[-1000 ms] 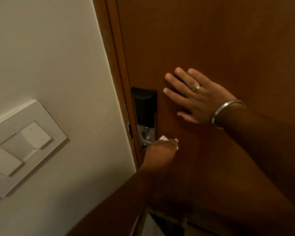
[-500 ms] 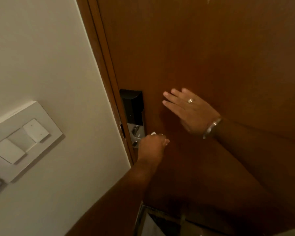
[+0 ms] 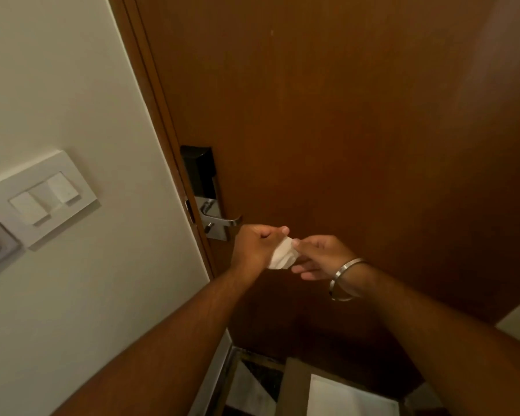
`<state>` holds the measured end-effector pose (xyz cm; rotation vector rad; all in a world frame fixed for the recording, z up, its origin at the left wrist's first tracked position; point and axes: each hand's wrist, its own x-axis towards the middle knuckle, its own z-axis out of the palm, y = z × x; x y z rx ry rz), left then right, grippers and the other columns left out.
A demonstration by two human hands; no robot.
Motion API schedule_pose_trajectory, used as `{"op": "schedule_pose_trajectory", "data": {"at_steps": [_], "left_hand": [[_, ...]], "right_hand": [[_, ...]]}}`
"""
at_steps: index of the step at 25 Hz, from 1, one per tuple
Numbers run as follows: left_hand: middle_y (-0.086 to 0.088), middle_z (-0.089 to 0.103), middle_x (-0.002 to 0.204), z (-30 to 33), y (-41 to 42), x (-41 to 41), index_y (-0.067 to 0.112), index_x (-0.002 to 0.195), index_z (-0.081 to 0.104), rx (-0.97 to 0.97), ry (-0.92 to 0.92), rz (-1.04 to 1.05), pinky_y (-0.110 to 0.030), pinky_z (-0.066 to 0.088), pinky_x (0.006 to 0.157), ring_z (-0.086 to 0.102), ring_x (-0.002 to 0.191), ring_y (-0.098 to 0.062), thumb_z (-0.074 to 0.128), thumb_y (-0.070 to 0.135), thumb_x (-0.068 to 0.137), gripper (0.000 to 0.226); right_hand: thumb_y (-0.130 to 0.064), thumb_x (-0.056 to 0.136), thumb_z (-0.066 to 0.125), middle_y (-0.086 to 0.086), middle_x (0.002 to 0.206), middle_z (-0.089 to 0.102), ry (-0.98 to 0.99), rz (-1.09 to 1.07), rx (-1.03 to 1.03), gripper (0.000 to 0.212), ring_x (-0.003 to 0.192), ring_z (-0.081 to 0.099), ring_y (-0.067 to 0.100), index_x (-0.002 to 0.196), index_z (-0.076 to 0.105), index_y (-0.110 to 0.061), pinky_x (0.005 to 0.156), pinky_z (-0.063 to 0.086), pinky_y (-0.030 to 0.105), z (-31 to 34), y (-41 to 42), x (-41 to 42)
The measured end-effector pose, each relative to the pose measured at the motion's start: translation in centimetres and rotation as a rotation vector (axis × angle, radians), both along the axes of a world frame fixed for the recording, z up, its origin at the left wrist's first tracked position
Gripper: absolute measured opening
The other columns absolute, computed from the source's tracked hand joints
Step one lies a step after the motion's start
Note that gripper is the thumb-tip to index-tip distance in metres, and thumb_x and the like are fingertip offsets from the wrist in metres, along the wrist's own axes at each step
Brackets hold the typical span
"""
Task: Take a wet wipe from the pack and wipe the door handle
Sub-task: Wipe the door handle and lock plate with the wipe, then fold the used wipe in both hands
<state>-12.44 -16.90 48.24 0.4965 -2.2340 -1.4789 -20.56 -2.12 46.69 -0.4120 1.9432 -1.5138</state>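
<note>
Crumpled white wet wipe (image 3: 281, 256) gripped between both hands just below and right of the silver metal lever door handle (image 3: 222, 219), left hand (image 3: 254, 246) closed in a fist around it, right hand (image 3: 320, 256) pinching its edge (remaining fingers loosely spread), silver bangle (image 3: 344, 279) worn on the right wrist, brown wooden door (image 3: 342, 115) behind.

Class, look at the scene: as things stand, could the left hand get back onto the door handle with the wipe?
Probably yes. The left hand grips the wet wipe just below and right of the door handle, with nothing between them. The right hand also pinches the wipe and would likely need to let go first.
</note>
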Motion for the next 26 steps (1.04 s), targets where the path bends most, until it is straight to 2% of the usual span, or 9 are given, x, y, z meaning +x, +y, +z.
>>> {"op": "schedule_pose_trajectory", "data": {"at_steps": [3, 6, 8, 11, 14, 18, 21, 23, 26], "left_hand": [[-0.006, 0.075, 0.074, 0.3, 2.9, 0.9, 0.011, 0.083, 0.076, 0.099, -0.035, -0.034, -0.028, 0.053, 0.053, 0.071, 0.065, -0.019, 0.065, 0.035, 0.089, 0.027], [-0.007, 0.076, 0.084, 0.7, 4.3, 0.6, 0.009, 0.091, 0.074, 0.178, -0.104, 0.032, -0.035, 0.061, 0.065, 0.072, 0.073, -0.020, 0.066, 0.037, 0.088, 0.029], [-0.010, 0.075, 0.090, 0.6, 4.6, 0.4, 0.006, 0.097, 0.072, 0.239, -0.114, 0.073, -0.042, 0.061, 0.073, 0.071, 0.079, -0.023, 0.067, 0.036, 0.087, 0.032], [-0.008, 0.073, 0.088, 0.6, 5.3, 0.6, 0.008, 0.099, 0.069, 0.378, -0.135, 0.099, -0.036, 0.060, 0.068, 0.070, 0.078, -0.022, 0.069, 0.036, 0.085, 0.031], [-0.004, 0.073, 0.087, -0.3, 5.9, 1.3, 0.011, 0.101, 0.068, 0.435, -0.228, -0.006, -0.033, 0.059, 0.067, 0.070, 0.077, -0.019, 0.066, 0.038, 0.088, 0.030], [-0.013, 0.071, 0.108, -2.2, 5.1, 1.8, 0.008, 0.117, 0.061, 0.834, -0.391, -0.309, -0.044, 0.057, 0.084, 0.071, 0.094, -0.026, 0.043, 0.049, 0.096, 0.050], [-0.019, 0.056, 0.131, -5.9, 4.9, 2.0, 0.011, 0.131, 0.049, 0.968, -0.638, -0.457, -0.052, 0.042, 0.102, 0.053, 0.119, -0.038, 0.037, 0.069, 0.086, 0.075], [-0.020, 0.062, 0.123, -8.6, 5.6, 2.5, 0.009, 0.125, 0.056, 1.067, -0.727, -0.552, -0.048, 0.048, 0.095, 0.057, 0.114, -0.037, 0.046, 0.071, 0.082, 0.076], [-0.012, 0.071, 0.106, -12.3, 6.9, 2.4, 0.008, 0.119, 0.061, 1.072, -0.662, -0.439, -0.031, 0.059, 0.068, 0.068, 0.093, -0.023, 0.071, 0.028, 0.084, 0.042]], "right_hand": [[-0.038, 0.084, 0.075, 0.008, 0.097, 0.078, -0.079, -0.102, -0.051, 0.030, 0.082, 0.078, 0.020, 0.099, 0.069, -0.012, 0.065, 0.061, 0.028, 1.0, 1.8, 1.7], [-0.033, 0.078, 0.080, 0.000, 0.090, 0.070, 0.232, -0.356, 0.154, 0.031, 0.080, 0.069, 0.018, 0.097, 0.064, -0.016, 0.070, 0.058, 0.035, 1.7, 3.0, 3.0], [-0.035, 0.081, 0.076, -0.001, 0.075, 0.067, 0.349, -0.441, 0.214, 0.024, 0.066, 0.063, 0.014, 0.086, 0.067, -0.013, 0.063, 0.055, 0.035, 2.0, 3.7, 4.1], [-0.035, 0.089, 0.068, 0.005, 0.075, 0.074, 0.083, -0.386, 0.112, 0.025, 0.057, 0.067, 0.013, 0.083, 0.068, -0.011, 0.057, 0.058, 0.029, 2.5, 4.0, 6.1], [-0.035, 0.090, 0.069, 0.009, 0.089, 0.077, -0.087, -0.453, 0.018, 0.025, 0.074, 0.074, 0.017, 0.089, 0.069, -0.010, 0.066, 0.062, 0.029, 2.3, 3.7, 7.5], [-0.016, 0.092, 0.067, 0.011, 0.096, 0.075, -0.166, -0.561, -0.089, 0.008, 0.084, 0.074, 0.020, 0.086, 0.065, -0.012, 0.059, 0.060, 0.029, 0.6, 4.2, 8.8], [-0.016, 0.092, 0.066, 0.007, 0.096, 0.074, -0.291, -0.574, -0.164, 0.003, 0.083, 0.074, 0.018, 0.095, 0.066, -0.015, 0.056, 0.059, 0.028, -1.0, 5.8, 9.1], [-0.015, 0.092, 0.065, 0.008, 0.103, 0.072, -0.334, -0.586, -0.130, 0.013, 0.090, 0.072, 0.020, 0.105, 0.065, -0.013, 0.057, 0.059, 0.029, -2.7, 7.6, 8.8], [-0.011, 0.094, 0.062, 0.011, 0.104, 0.068, -0.322, -0.619, 0.044, 0.006, 0.088, 0.067, 0.021, 0.100, 0.064, -0.012, 0.050, 0.058, 0.027, -6.8, 10.8, 8.0]]}}
